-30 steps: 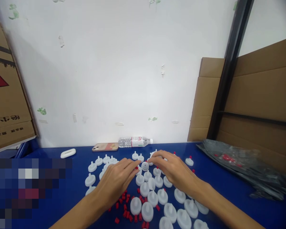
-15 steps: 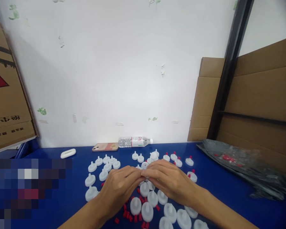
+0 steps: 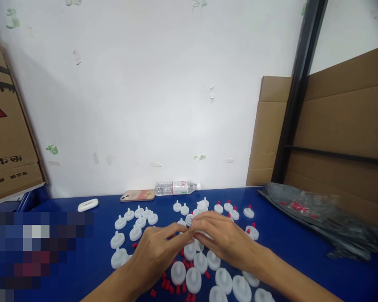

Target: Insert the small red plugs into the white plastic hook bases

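Over the middle of the blue table, my left hand [image 3: 162,245] and my right hand [image 3: 219,233] meet at the fingertips. Both are closed in a pinch. Whatever sits between the fingers is hidden behind them. Beneath and around the hands lie many round white plastic caps with a spout, such as one white spout cap [image 3: 193,280] just below the fingers. Small red tips, like this red tip [image 3: 153,292], are scattered among the caps nearest me. Toward the right, a few caps, including one red-tipped cap [image 3: 248,212], carry a red tip on the spout.
Along the wall lie a water bottle [image 3: 177,188], a phone [image 3: 137,195] and a white oval case [image 3: 88,204]. A grey plastic bag [image 3: 315,222] with red pieces rests at the right. Cardboard [image 3: 269,130] and a dark post [image 3: 297,92] stand behind it.
The view has shifted slightly. My hands stay joined at the fingertips, with a small change in how the fingers are placed. The caps and red tips lie as before.
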`<state>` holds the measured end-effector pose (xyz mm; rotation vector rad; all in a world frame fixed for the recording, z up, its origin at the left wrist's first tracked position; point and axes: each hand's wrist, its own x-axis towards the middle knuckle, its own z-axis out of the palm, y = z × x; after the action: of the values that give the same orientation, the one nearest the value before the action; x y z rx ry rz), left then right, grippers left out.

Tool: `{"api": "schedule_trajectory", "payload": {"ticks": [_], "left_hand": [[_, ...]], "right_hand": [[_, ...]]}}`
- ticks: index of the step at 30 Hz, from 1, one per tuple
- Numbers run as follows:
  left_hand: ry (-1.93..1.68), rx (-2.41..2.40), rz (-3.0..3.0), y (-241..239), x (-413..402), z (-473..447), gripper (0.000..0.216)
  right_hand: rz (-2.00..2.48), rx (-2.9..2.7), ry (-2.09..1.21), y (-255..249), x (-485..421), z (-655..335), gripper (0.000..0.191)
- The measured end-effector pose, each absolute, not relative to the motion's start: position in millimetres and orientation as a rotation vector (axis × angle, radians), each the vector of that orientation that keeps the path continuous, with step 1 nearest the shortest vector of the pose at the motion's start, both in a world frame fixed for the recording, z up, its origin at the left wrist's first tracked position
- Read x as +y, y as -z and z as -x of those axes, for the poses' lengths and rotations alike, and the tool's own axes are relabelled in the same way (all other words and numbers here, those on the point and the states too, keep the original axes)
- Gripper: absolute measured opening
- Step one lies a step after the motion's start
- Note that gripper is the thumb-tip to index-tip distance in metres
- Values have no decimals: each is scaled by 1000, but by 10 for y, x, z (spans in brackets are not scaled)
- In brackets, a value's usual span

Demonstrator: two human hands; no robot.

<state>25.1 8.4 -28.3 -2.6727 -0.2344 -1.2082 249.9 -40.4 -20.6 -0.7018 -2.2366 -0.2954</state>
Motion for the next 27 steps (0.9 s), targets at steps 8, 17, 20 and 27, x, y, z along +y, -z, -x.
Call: {"api": "schedule_trajectory", "payload": {"ticks": [8,17,20,27], "left_hand": [[1147,-289,2657,319,70,-265,33],[1374,-385,2898,268,64,-283,15],[1493,-625,3042,222,20,-294,28],[1524,-1112,3332,184,40,-291,47]], "right_hand": [[732,-2267,253,176,-422,-2514,8],[643,-2300,350,203,-420,-2539,15],[605,-2310,354,226,-423,-2560,20],[567,-2275,369,195,-441,-2527,27]]}}
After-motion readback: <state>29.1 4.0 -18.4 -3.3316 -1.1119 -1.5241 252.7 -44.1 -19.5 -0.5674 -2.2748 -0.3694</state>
